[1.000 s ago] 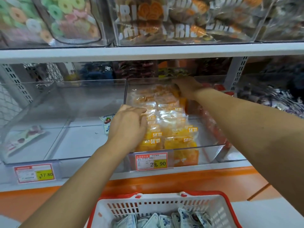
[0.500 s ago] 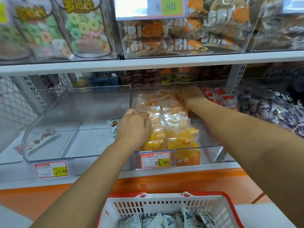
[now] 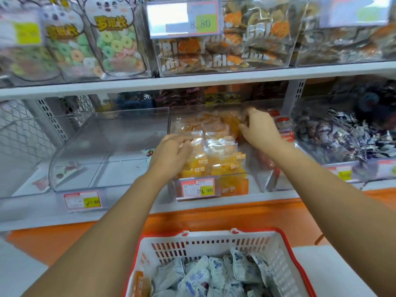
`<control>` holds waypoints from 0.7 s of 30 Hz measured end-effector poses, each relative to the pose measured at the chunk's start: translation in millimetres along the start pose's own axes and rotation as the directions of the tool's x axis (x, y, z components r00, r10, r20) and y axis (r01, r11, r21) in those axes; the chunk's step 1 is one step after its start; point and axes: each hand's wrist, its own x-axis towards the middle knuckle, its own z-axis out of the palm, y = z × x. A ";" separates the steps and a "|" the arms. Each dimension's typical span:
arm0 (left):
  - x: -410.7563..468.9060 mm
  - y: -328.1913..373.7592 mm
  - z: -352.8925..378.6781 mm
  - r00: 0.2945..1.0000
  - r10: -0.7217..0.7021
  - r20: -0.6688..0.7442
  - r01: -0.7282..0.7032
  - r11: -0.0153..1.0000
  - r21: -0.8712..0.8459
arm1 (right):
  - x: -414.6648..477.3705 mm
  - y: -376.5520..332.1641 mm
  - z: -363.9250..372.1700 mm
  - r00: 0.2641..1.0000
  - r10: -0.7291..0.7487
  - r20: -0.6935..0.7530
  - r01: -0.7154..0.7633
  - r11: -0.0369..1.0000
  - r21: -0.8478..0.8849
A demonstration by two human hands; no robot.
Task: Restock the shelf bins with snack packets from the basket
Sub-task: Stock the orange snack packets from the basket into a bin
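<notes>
White metal shelving (image 3: 214, 81), wire mesh (image 3: 19, 133) left, orange panel (image 3: 192, 217) below.

Your left hand (image 3: 171, 155) smears into the orange packets (image 3: 216, 151), so whether its fingers pinch one is lost in the blur. It's the same with your right hand (image 3: 260, 129) at the back of the clear bin (image 3: 255, 185), and it also covers part of the red packets (image 3: 282, 123). The price tag (image 3: 198, 187) reads fuzzily, small print illegible. Down low, the basket (image 3: 214, 243) is sliced off by the bottom edge, its pale packets (image 3: 214, 273) soft.
</notes>
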 end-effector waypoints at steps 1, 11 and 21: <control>-10.3 1.9 -3.2 1.000 0.016 -0.026 -0.017 0.998 -0.064 | -17.7 1.1 -7.0 1.000 0.021 -0.022 -0.020 0.998 0.066; -136.9 -39.9 -18.2 0.975 -0.133 -0.178 0.120 0.989 -0.081 | -192.7 7.9 19.9 0.924 0.030 0.381 -0.104 0.979 0.175; -229.5 -85.0 34.5 0.533 -0.586 0.610 0.007 0.724 0.690 | -335.1 75.4 113.1 0.410 0.192 0.892 -0.064 0.981 -0.181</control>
